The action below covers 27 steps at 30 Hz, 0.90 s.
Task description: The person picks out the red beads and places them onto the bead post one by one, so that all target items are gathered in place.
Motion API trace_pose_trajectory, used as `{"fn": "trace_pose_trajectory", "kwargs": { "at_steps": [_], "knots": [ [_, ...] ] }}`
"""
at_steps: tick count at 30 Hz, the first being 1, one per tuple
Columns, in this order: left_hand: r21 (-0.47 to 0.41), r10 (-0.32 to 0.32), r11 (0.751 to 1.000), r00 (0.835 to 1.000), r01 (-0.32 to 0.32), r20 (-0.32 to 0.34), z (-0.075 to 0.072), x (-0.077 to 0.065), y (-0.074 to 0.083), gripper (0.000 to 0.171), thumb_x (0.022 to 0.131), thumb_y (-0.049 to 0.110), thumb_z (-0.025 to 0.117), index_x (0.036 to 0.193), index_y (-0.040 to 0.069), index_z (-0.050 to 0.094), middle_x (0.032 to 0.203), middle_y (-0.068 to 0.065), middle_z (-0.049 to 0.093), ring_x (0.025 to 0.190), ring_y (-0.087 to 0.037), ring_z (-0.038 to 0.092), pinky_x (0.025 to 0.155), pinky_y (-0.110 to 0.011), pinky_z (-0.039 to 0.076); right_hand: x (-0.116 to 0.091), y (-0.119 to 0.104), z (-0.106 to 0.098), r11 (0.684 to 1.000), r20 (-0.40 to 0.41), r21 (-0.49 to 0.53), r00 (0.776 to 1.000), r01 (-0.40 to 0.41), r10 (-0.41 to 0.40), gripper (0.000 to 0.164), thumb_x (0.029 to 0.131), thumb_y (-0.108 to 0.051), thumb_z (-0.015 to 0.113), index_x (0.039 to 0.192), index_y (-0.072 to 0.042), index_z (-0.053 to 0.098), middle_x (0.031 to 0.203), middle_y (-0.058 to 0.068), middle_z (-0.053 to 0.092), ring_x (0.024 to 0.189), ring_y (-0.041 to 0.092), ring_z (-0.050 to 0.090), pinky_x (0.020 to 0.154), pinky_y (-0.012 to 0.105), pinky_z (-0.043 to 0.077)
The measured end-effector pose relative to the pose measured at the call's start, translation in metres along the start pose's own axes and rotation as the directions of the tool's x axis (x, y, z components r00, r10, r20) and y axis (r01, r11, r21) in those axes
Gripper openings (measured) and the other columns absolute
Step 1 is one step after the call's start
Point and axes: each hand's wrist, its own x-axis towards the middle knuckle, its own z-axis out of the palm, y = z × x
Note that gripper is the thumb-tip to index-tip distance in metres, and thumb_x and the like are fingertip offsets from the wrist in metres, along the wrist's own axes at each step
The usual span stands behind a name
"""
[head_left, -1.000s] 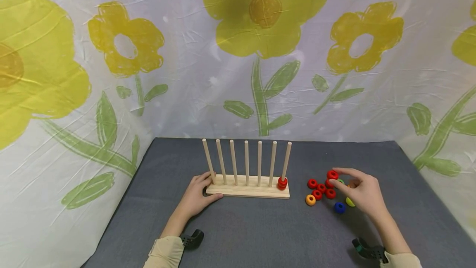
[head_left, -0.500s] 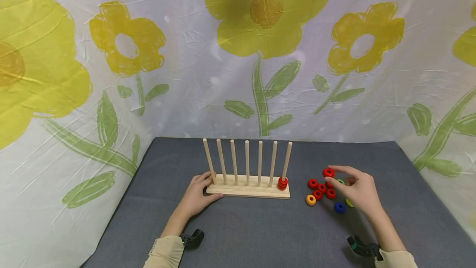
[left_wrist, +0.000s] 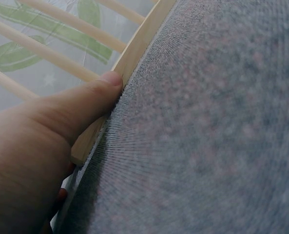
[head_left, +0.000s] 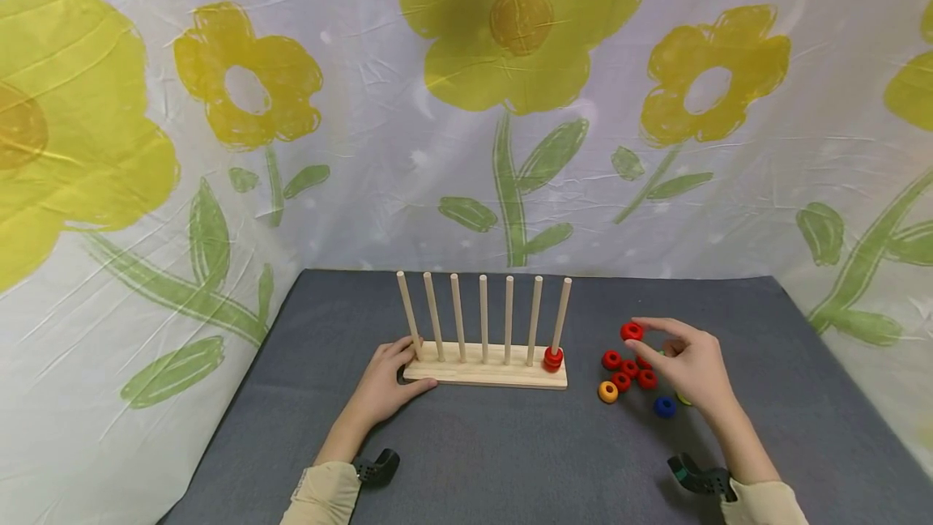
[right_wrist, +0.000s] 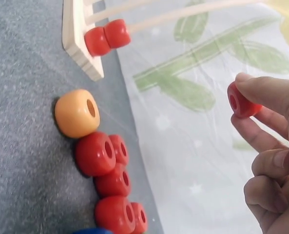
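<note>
A wooden peg rack [head_left: 484, 377] with a row of several upright pegs stands on the table, two red beads [head_left: 553, 360] stacked on its rightmost peg. My left hand [head_left: 382, 386] grips the left end of its base; in the left wrist view the thumb [left_wrist: 93, 97] lies along the front edge and the other fingers are mostly hidden. Raised over the loose beads, my right hand [head_left: 688, 359] pinches a red bead [head_left: 631, 332] between thumb and fingertips. The right wrist view shows that bead [right_wrist: 245, 103] with its hole facing left.
Below the right hand lie several loose red beads [head_left: 620, 382], an orange bead [head_left: 608, 392] and a blue bead [head_left: 665, 407]. Yellow and green beads are partly hidden behind the hand. A flower-printed cloth [head_left: 364, 185] hangs behind the dark table [head_left: 510, 460].
My right hand has lifted the red bead off the pile and carried it left and slightly up. The left hand and the rack have stayed in place.
</note>
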Motion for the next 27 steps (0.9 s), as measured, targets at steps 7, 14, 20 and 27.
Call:
{"fn": "trace_pose_trajectory", "kwargs": {
  "at_steps": [7, 14, 20, 27],
  "knots": [
    [-0.002, 0.009, 1.000, 1.000, -0.009, -0.002, 0.001, 0.000, -0.001, 0.074, 0.090, 0.041, 0.086, 0.150, 0.005, 0.061, 0.159, -0.018, 0.051, 0.143, -0.041, 0.046, 0.115, -0.061, 0.041, 0.004, -0.003, 0.004, 1.000, -0.003, 0.014, 1.000, 0.014, -0.014, 0.034, 0.086, -0.014, 0.091, 0.119, -0.016, 0.081, 0.048, -0.009, 0.032, 0.042, 0.003, 0.024, 0.039, 0.026, 0.026],
    [-0.002, 0.008, 1.000, 1.000, -0.008, 0.002, 0.000, 0.001, 0.000, 0.074, 0.091, 0.040, 0.086, 0.150, 0.003, 0.061, 0.159, -0.018, 0.051, 0.143, -0.041, 0.046, 0.115, -0.061, 0.041, 0.007, -0.005, 0.007, 0.999, 0.004, 0.039, 1.000, 0.004, -0.004, 0.033, 0.087, -0.015, 0.090, 0.119, -0.017, 0.081, 0.048, -0.007, 0.033, 0.040, 0.006, 0.025, 0.038, 0.027, 0.025],
    [-0.009, 0.007, 1.000, 1.000, -0.007, 0.003, 0.000, 0.000, 0.000, 0.074, 0.091, 0.040, 0.086, 0.150, 0.003, 0.061, 0.159, -0.018, 0.050, 0.143, -0.041, 0.045, 0.116, -0.062, 0.041, 0.009, -0.008, 0.009, 0.999, 0.014, 0.041, 1.000, -0.011, 0.011, 0.032, 0.089, -0.019, 0.090, 0.120, -0.017, 0.081, 0.049, -0.008, 0.033, 0.041, 0.007, 0.026, 0.038, 0.027, 0.025],
    [-0.010, 0.006, 1.000, 1.000, -0.005, 0.015, -0.002, 0.000, -0.001, 0.075, 0.092, 0.042, 0.085, 0.151, 0.004, 0.060, 0.161, -0.018, 0.049, 0.143, -0.041, 0.045, 0.115, -0.062, 0.041, 0.013, -0.013, 0.010, 0.999, 0.011, 0.052, 1.000, 0.000, -0.001, 0.033, 0.089, -0.019, 0.089, 0.121, -0.015, 0.081, 0.048, -0.008, 0.033, 0.040, 0.008, 0.026, 0.038, 0.027, 0.025]
  ]
}}
